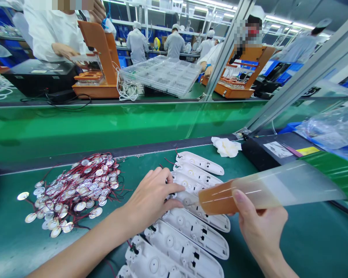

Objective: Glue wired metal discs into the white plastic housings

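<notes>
Several white plastic shells [169, 241] lie side by side in a row on the green mat. My left hand [155, 193] is over the upper shells, thumb and forefinger close together near one shell's end; whatever they hold, if anything, is too small to make out. My right hand [258, 220] is wrapped round a translucent tube [249, 189] with an amber-brown section, tilted so its nozzle end points down at a round spot on a middle shell. Left of the shells is a pile of round metal discs [87, 185] with red wires.
A crumpled white tissue [226, 146] lies behind the shells. At the right are a black box [266, 150] and plastic bags [333, 123]. Beyond the green barrier [104, 123] stand orange fixtures [104, 61], a clear divided tray [162, 75] and people in white coats.
</notes>
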The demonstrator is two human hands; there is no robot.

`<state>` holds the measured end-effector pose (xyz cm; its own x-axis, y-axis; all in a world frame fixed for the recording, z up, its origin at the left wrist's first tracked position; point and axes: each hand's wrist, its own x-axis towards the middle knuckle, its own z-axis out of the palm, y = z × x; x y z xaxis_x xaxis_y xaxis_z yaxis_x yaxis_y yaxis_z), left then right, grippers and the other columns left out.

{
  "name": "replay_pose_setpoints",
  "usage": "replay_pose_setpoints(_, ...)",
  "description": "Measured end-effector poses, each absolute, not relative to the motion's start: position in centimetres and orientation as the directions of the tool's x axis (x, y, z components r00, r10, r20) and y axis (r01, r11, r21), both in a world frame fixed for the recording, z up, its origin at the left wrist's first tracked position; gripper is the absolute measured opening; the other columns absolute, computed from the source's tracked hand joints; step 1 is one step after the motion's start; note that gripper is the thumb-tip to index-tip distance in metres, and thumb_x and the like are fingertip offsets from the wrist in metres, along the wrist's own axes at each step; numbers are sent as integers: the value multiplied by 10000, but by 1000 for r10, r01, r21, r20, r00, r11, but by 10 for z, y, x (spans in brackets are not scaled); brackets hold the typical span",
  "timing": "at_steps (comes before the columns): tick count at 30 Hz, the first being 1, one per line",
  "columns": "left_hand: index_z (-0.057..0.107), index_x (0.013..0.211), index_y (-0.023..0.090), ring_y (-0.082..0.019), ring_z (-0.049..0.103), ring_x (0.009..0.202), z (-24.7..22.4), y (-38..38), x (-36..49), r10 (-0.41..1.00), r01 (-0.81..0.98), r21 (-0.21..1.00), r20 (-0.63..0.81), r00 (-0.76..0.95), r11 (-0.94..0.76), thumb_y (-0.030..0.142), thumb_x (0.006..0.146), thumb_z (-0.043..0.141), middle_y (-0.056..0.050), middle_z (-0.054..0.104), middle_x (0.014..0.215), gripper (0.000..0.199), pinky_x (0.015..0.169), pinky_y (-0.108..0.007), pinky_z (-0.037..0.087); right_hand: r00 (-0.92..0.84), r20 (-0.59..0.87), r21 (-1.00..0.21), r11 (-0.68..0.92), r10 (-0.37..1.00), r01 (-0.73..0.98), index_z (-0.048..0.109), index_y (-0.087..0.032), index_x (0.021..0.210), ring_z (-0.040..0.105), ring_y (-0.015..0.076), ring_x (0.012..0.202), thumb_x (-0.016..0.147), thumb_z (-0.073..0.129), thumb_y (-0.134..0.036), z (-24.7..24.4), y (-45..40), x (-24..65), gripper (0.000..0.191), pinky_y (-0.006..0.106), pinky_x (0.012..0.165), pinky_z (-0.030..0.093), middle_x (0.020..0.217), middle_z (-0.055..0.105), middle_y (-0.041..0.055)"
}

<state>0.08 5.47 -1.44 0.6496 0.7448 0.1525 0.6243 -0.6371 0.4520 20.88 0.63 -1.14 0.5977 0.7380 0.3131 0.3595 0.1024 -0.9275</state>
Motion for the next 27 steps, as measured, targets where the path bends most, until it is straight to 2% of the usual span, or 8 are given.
replay_pose_setpoints(5, 632, 1050, 302, -173, 441, 797, -14, 55, 1, 746, 627, 457, 135, 652, -631, 356, 741, 689, -12, 501, 842, 318, 655, -287, 306, 632, 261, -951, 81, 730, 298, 574, -136, 679, 472, 139, 417, 558, 746, -477, -12, 5, 206, 400, 295, 354, 405, 522, 551, 22)
replay_pose_setpoints(8, 632, 1050, 301, -174, 440, 794, -14, 55, 1, 745, 627, 457, 133, 654, -631, 357, 742, 687, -13, 501, 840, 317, 654, -286, 306, 663, 251, -955, 68, 705, 290, 573, -143, 691, 467, 131, 448, 586, 730, -478, -10, 4, 201, 384, 305, 410, 413, 543, 543, 8)
replay_pose_setpoints(12, 632, 1047, 301, -171, 436, 790, -14, 55, 0, 747, 626, 457, 143, 649, -631, 359, 744, 684, -12, 499, 835, 312, 651, -285, 303, 673, 253, -952, 55, 695, 300, 580, -148, 718, 523, 163, 534, 591, 725, -473, -8, 3, 196, 378, 322, 486, 431, 580, 574, 21)
replay_pose_setpoints(18, 631, 1048, 301, -162, 427, 789, -15, 54, 1, 747, 626, 457, 145, 649, -632, 353, 749, 685, -6, 495, 835, 309, 652, -284, 300, 655, 239, -967, 112, 717, 231, 599, -143, 710, 523, 161, 533, 566, 755, -430, -9, 3, 194, 358, 306, 456, 434, 585, 586, 28)
replay_pose_setpoints(22, 621, 1060, 305, -162, 427, 789, -15, 54, 1, 744, 619, 467, 143, 652, -632, 347, 751, 684, -5, 494, 840, 319, 649, -280, 294, 658, 247, -961, 93, 712, 260, 597, -139, 652, 530, 165, 548, 579, 739, -445, -11, 5, 195, 345, 312, 472, 442, 577, 586, 42)
replay_pose_setpoints(27, 619, 1064, 297, -167, 431, 794, -15, 55, 1, 743, 616, 472, 138, 655, -630, 348, 757, 675, -8, 496, 840, 316, 657, -282, 295, 659, 246, -962, 94, 711, 258, 595, -136, 715, 523, 166, 501, 520, 769, -456, -17, 6, 208, 413, 336, 426, 463, 597, 589, 42)
